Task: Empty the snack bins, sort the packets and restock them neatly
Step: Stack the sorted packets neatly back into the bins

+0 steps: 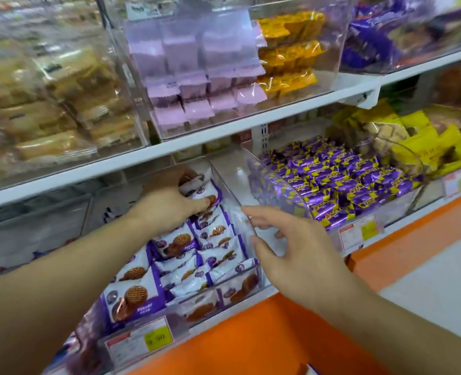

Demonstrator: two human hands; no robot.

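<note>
A clear plastic bin (232,193) on the lower shelf holds white-and-purple biscuit packets (218,244), most standing on edge in rows that run from front to back, so each one's face shows and they take up little room. At the front of the bin a few lie flatter and look less orderly.

The left hand (175,207) reaches deep into the back of this bin and has its fingers closed around one packet (202,192), held at the top of the row, probably to seat it upright behind the others. The right hand (291,247) is open, fingers spread, and holds nothing. Its fingertips are at the bin's clear right wall, likely to steady the bin while the other hand works; whether they press on it cannot be told.

Just to the right, past a bare strip of shelf, a second clear bin (278,196) is packed with purple-and-yellow sweets (340,180) in tidy layers. Further right sits a bin of yellow packets (424,142).

On the shelf above, bins hold stacked lilac packets (196,96), orange packets (288,55), and pale wafer packs (56,104), which are blurred. Price labels (148,339) hang on the bin fronts, above an orange shelf base (264,334).

Restocking seems well along.
</note>
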